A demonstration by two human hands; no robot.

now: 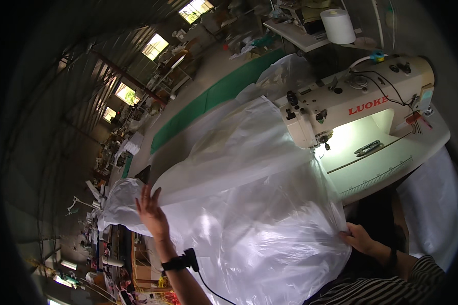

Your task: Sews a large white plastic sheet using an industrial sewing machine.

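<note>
A large translucent white plastic sheet (239,203) spreads over the table and drapes toward me, wrinkled and shiny. Its right edge runs up to the needle area of a white sewing machine (351,101), whose lamp lights the bed. Near the left side of the sheet, my left hand (151,211) lies with its fingers stretched out and apart, above or on the plastic. Lower right, my right hand (360,238) pinches the sheet's near right edge, its fingertips partly hidden. A black strap with a cable is on my left wrist.
Small metal thread snips (368,148) lie on the machine bed (381,168). Behind the machine stands a white thread cone (338,26). A long green strip (213,96) lies beyond the sheet. More white sheeting (432,203) hangs at the right, and cluttered benches line the left.
</note>
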